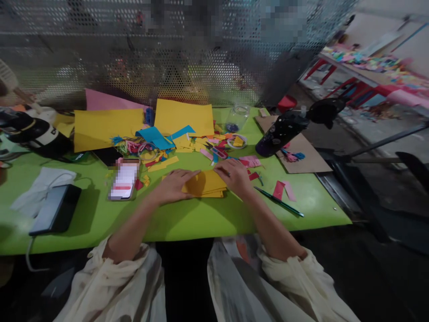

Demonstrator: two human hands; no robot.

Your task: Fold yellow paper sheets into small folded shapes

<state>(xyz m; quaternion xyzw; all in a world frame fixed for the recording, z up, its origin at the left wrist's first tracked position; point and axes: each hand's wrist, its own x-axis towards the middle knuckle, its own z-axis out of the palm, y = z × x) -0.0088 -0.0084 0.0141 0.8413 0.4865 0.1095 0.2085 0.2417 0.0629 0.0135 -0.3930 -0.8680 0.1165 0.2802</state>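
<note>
Layered yellow paper (207,184) toward the green counter's (197,223) front edge — left hand (176,184) spread on it, right hand (237,176) touching, grip unclear.

Left hand (172,184) palm down, fingers stretched toward two o'clock, thumb spread apart below them. Right hand (237,176) knuckles up, fingers bent and pointing to ten. The hands are near each other, apart. Left forearm (134,226) angles toward one, right forearm (273,226) toward eleven.
</note>
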